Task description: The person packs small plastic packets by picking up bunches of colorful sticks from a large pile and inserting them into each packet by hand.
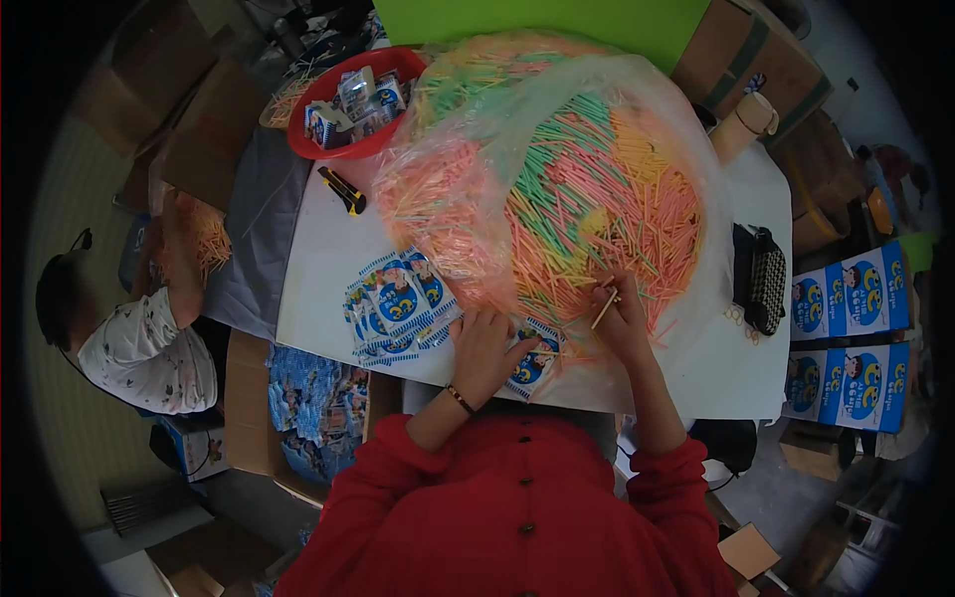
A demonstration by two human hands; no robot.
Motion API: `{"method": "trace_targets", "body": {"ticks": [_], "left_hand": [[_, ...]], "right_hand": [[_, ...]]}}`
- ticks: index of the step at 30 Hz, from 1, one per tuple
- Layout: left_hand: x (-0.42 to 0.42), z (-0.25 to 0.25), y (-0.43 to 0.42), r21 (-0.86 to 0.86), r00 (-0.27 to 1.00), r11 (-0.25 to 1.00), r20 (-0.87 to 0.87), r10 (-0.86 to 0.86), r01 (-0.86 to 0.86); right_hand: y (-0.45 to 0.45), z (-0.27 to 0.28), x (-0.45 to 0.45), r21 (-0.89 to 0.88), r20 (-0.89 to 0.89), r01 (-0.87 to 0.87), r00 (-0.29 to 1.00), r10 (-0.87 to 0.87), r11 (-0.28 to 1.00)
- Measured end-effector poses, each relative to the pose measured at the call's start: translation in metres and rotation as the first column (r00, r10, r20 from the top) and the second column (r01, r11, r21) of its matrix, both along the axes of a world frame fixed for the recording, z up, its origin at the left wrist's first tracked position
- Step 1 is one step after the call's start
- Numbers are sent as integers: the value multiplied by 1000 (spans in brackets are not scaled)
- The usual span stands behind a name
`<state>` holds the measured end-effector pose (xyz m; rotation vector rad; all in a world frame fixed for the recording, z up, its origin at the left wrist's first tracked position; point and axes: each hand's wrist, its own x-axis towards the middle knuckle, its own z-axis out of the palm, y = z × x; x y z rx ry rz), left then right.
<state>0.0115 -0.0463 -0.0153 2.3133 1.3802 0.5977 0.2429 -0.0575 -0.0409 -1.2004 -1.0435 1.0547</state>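
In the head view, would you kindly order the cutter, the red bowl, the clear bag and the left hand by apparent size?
Largest to smallest:
Clear bag
Red bowl
Left hand
Cutter

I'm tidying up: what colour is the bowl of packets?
The bowl is red, as the head view shows.

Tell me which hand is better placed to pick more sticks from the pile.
Likely the right: the right hand is at the near side of the stick pile, fingertips already pinching a pale stick. The left hand is spread beside it, thumb at a packet.
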Motion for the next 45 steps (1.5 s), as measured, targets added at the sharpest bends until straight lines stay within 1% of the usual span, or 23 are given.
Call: {"method": "trace_targets", "body": {"ticks": [4, 7, 8, 9, 13, 15, 16, 17, 18, 19, 21, 23, 24, 25, 26, 31, 34, 36, 37, 39, 42, 43, 45], "left_hand": [[1, -6, 2, 20, 999, 1000, 38, 8, -9], [-1, -7, 5, -43, 998, 999, 70, -7, 10], [-2, -7, 6, -40, 997, 999, 73, -10, 13], [-5, -6, 7, -63, 994, 998, 109, -9, 16], [-15, -5, 10, 42, 957, 998, 283, -55, 44], [-18, 3, 7, 138, 967, 990, 252, -41, 6], [-19, 8, 6, 235, 974, 971, 225, -21, -34], [-21, 9, 6, 235, 974, 972, 226, -24, -30], [-22, 11, 6, 280, 963, 956, 270, 11, -89], [-24, 12, 6, 323, 948, 934, 315, 43, -150], [-32, 22, 7, 273, 920, 944, 385, 69, -185], [-39, 23, 7, 223, 886, 948, 452, 104, -226], [-40, 25, 7, -188, 609, 969, 753, 248, -162], [-41, 27, 7, -508, 253, 858, 842, 477, 75], [-38, 29, 7, -518, -1, 810, 842, 539, 275], [-17, 35, 7, -636, 92, 596, 718, 690, 489], [-9, 27, -4, -685, 253, 515, 696, 672, 515], [-4, 26, -8, -719, 326, 431, 656, 681, 545], [-3, 17, -7, -682, 306, 416, 678, 668, 601], [0, 10, -7, -694, 264, 373, 628, 732, 616], [5, 7, -2, -691, 230, 321, 579, 783, 647], [6, 7, -1, -677, 226, 318, 587, 778, 664], [8, 5, 0, -679, 240, 338, 607, 758, 652]], "right_hand": [[-7, 11, 1, -86, 274, -56, 958, 77, 995], [-2, 14, 2, 38, 475, -29, 880, 7, 999], [1, 5, 5, 15, 32, 38, 999, -39, 999], [4, 6, 6, -36, -415, 89, 905, -95, 995], [-1, 24, 33, -73, -470, 212, 854, -221, 975], [-5, 30, 43, -300, -35, 138, 987, -156, 944], [-7, 40, 39, -301, -36, 142, 987, -160, 943], [-11, 50, 31, -240, 321, 88, 947, -6, 967], [-14, 54, 26, -206, 638, 12, 760, 125, 978], [-17, 52, 26, -207, 636, 14, 761, 124, 978], [-21, 46, 28, -91, 883, -210, 434, 176, 973], [-19, 47, 33, -142, 918, -245, 330, 221, 959], [-18, 48, 34, -196, 942, -269, 217, 257, 943], [-15, 45, 34, -193, 942, -272, 217, 255, 943], [-11, 39, 33, -212, 951, -248, 172, 258, 945], [-3, 30, 38, 14, 996, -273, 86, 10, 962], [-3, 10, 39, 181, 970, -268, 207, -127, 946], [-4, -2, 39, 156, 848, -33, 517, -117, 987], [-5, -1, 38, 154, 850, -37, 514, -114, 987], [-9, 2, 29, 38, 167, 186, 968, -189, 982], [-12, 25, 8, -3, -45, 269, 962, -269, 963], [-14, 17, 12, -3, -49, 271, 961, -271, 963], [-15, 2, 19, 161, 520, 124, 833, -191, 979]]}}
